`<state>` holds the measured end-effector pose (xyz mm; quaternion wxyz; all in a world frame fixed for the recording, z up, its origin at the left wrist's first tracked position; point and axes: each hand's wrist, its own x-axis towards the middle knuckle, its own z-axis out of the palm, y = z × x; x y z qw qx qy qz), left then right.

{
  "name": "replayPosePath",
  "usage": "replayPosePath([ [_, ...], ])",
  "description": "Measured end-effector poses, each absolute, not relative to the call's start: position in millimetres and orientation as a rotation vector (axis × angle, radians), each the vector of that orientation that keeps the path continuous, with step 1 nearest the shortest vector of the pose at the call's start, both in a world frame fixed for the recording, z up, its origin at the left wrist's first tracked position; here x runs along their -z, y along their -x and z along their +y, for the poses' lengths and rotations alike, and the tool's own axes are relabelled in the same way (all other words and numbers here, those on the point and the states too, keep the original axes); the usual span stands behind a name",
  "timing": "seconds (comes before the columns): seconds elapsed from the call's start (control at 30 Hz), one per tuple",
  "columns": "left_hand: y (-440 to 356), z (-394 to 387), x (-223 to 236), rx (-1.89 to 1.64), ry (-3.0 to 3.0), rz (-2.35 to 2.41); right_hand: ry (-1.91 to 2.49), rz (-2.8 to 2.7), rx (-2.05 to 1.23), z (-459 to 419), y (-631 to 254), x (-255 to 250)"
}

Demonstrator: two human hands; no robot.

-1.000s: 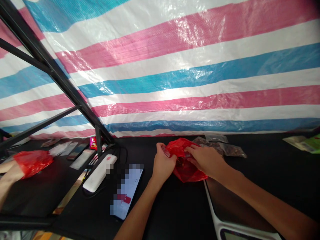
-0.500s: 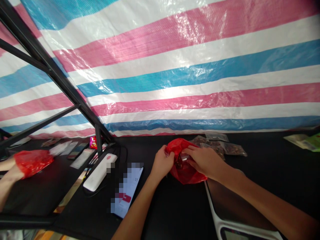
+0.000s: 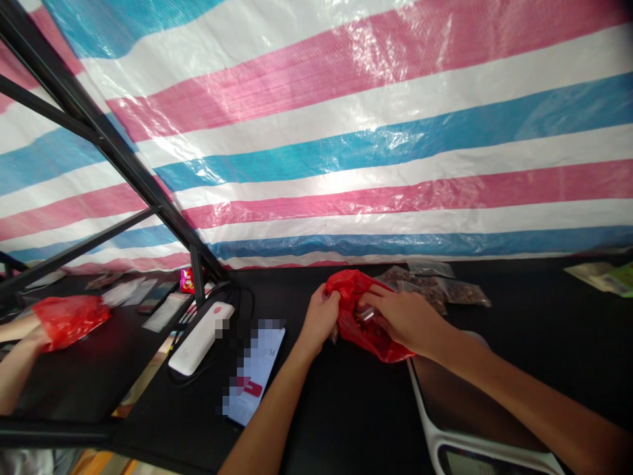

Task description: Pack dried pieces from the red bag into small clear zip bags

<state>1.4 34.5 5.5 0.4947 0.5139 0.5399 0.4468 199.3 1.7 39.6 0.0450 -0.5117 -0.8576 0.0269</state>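
A red plastic bag (image 3: 368, 340) stands open on the black table in front of me. My left hand (image 3: 324, 313) pinches its rim on the left side. Below those fingers shows a small brownish bit (image 3: 335, 333), too little to make out. Reaching into the mouth of the bag, my right hand (image 3: 403, 313) has its fingers closed round a small shiny metal piece (image 3: 366, 312); its full shape is hidden by the hand and the bag. Dark bits show inside the bag around the metal.
Small clear packets of brown pieces (image 3: 462, 292) lie behind my right hand. A scale (image 3: 475, 402) sits under my right forearm. Left of me are a phone (image 3: 257, 376), a white power strip (image 3: 200, 340) and a black frame (image 3: 119, 161). Beyond it, another person's hands hold a red bag (image 3: 74, 320).
My left hand has tilted slightly and shifted a little left, drawing the rim with it, and the small brownish bit below it now shows. The phone's timer went from 55 to 56.
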Motion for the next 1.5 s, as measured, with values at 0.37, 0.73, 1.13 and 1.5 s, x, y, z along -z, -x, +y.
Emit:
replayPosePath([
  [0.37, 11, 30, -13, -0.740, -1.518, 1.619, 1.583, -2.652, -0.176, -1, -196, -47],
  [0.73, 3, 36, -5, -1.054, -1.068, 1.286, 1.546, -2.611, -0.236, -3, -193, -42],
  [1.13, 9, 30, -14, -1.084, -1.587, 1.757, 1.555, -2.338, -0.464, -1, -202, -66],
  [1.5, -17, 5, -14, -1.144, -1.754, 1.549, 1.176, -2.199, -0.277, -3, -194, -67],
])
